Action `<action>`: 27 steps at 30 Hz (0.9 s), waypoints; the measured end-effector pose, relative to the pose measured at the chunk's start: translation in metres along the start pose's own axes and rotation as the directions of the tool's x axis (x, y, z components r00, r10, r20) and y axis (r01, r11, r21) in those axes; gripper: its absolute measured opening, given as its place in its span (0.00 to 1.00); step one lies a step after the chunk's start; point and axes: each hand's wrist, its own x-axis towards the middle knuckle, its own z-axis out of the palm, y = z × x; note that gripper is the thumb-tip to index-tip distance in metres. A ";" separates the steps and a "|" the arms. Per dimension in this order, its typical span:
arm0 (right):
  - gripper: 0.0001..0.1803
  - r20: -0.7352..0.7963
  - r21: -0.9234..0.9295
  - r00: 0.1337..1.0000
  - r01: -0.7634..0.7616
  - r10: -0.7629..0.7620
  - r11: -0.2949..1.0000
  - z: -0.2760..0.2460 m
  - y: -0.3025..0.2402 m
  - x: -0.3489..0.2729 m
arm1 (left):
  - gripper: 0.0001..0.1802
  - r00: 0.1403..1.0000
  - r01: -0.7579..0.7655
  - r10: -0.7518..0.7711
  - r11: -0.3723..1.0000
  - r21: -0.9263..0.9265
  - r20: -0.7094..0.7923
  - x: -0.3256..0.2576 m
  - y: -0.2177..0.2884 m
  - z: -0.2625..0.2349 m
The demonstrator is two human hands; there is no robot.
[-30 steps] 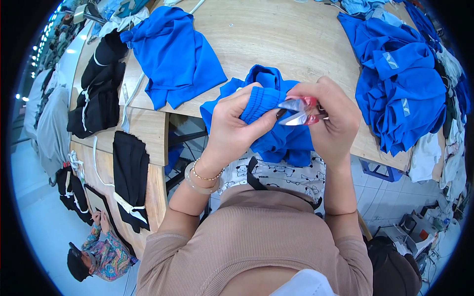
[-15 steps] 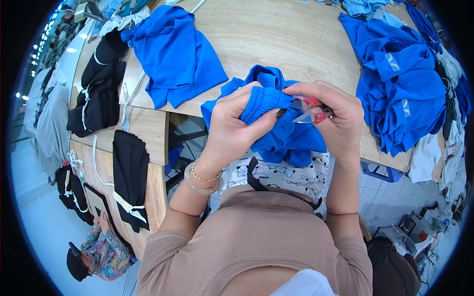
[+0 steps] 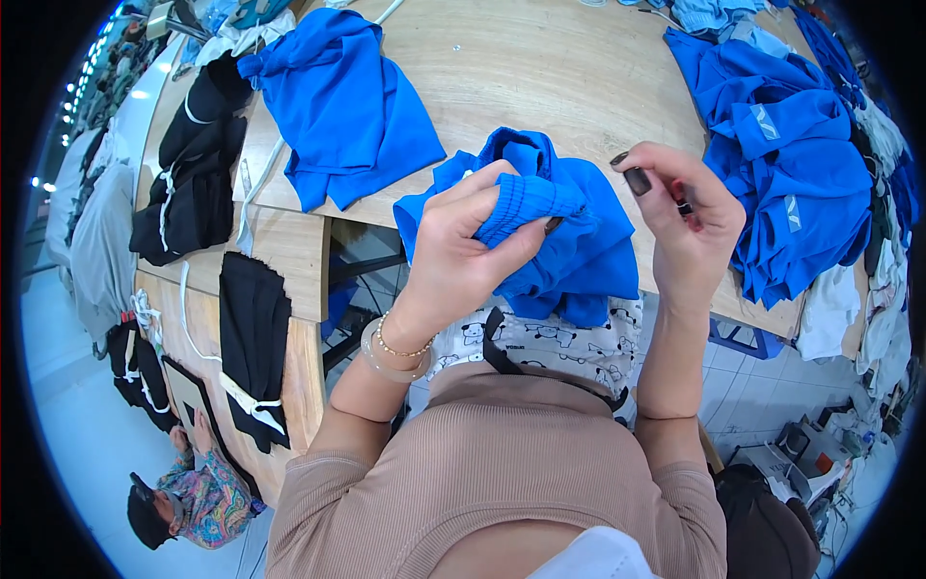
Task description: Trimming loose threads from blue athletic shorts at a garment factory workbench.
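Observation:
My left hand (image 3: 453, 246) grips the gathered elastic edge (image 3: 531, 205) of a blue garment (image 3: 588, 246), thumb on the near side and fingers behind it. The rest of the cloth lies in folds over the table edge and my lap. To the right, apart from the cloth, my right hand (image 3: 694, 212) is raised with its fingers curled. Tucked in its palm are small red-handled thread snips (image 3: 683, 201), their blades mostly hidden. The thumb and forefinger tips are close together; whether a thread is between them is too small to tell.
Another blue garment (image 3: 342, 111) lies flat at the back left of the wooden table (image 3: 540, 68). A pile of blue garments (image 3: 791, 164) stands on the right. Black cloth bundles (image 3: 188, 183) tied with white strips lie left. A person (image 3: 207, 492) in patterned clothing works at lower left.
My right hand has drawn away from the elastic edge to the right, taking the snips along; their clear blades have turned out of sight. My left hand keeps its grip nearly in place.

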 end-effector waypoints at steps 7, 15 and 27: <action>0.20 0.188 -0.121 0.981 0.081 -0.058 0.989 0.003 0.003 -0.003 | 0.10 1.000 0.019 -0.019 1.000 0.024 -0.007 0.000 0.001 -0.002; 0.19 0.244 -0.408 0.927 0.363 -0.283 0.838 0.008 -0.002 -0.001 | 0.08 1.000 -0.009 0.008 0.998 0.061 0.004 -0.001 -0.002 0.000; 0.12 -0.116 0.064 0.979 -0.161 0.168 0.985 0.008 -0.002 0.003 | 0.11 1.000 0.000 -0.001 1.000 -0.017 -0.024 0.000 -0.001 0.004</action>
